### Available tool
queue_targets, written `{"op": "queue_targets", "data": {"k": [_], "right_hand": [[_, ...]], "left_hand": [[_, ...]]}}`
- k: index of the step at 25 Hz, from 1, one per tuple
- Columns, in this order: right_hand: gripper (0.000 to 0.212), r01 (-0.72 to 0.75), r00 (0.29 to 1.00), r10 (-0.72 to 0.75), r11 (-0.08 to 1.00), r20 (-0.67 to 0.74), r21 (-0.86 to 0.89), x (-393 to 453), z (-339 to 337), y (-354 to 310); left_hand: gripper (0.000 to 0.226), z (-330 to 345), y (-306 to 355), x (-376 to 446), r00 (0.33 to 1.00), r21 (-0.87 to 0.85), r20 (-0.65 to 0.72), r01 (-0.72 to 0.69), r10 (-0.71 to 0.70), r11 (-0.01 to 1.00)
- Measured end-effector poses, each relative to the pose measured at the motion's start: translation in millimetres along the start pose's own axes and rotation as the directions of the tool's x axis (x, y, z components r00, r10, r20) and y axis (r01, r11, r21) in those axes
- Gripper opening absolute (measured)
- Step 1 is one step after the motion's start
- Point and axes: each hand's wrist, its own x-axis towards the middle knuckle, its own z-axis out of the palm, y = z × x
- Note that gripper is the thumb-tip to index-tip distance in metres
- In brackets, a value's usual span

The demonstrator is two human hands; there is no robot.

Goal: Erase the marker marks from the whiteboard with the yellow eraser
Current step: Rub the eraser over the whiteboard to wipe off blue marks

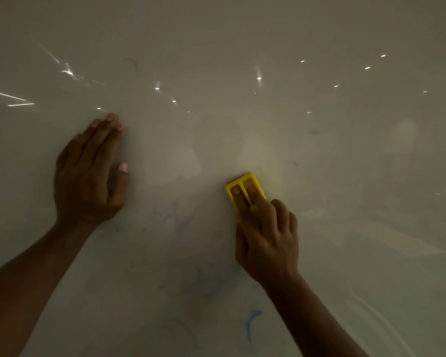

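On whiteboard (319,34): left hand (88,173) spread flat, bracing.
Right hand (267,235): fingers pressing yellow eraser (245,188), mid-wipe.
Next: likely blue mark (250,323) below.

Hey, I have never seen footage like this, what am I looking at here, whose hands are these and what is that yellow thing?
There is no machine here. One camera worn on a person's head looks forward and down, so you see that person's own two bare hands. The pale glossy surface filling the picture is a whiteboard, dotted with reflected lights. The left hand lies flat and open on it. The right hand holds a yellow eraser against the board, two fingers set in its grooves. Faint blue smudges and a clearer blue marker stroke remain nearer the person, so there is wiping left to do.
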Motion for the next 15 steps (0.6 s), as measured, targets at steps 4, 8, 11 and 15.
{"op": "queue_targets", "data": {"k": [4, 8, 11, 15], "right_hand": [[0.055, 0.330, 0.928, -0.338, 0.941, 0.161, 0.073, -34.7, 3.0, -37.6], [0.058, 0.244, 0.962, -0.240, 0.970, 0.132, -0.018, -19.8, -1.7, -15.1], [0.063, -0.001, 0.999, 0.001, 1.000, 0.052, 0.002, -11.4, 0.9, -19.6], [0.066, 0.229, 0.959, -0.228, 0.973, 0.169, 0.014, -26.3, -2.2, -24.4]], "left_hand": [[0.058, -4.8, -7.6, -8.2, 1.000, 0.012, -0.007, 0.012, -0.012, 1.000], [0.057, -3.8, -8.6, -9.7, 1.000, -0.004, -0.022, 0.017, -0.017, 1.000], [0.058, -3.0, -8.7, -10.0, 1.000, -0.006, -0.027, 0.013, -0.013, 1.000], [0.057, -2.4, -9.5, -10.1, 0.999, -0.003, -0.035, 0.004, -0.004, 1.000]]}}
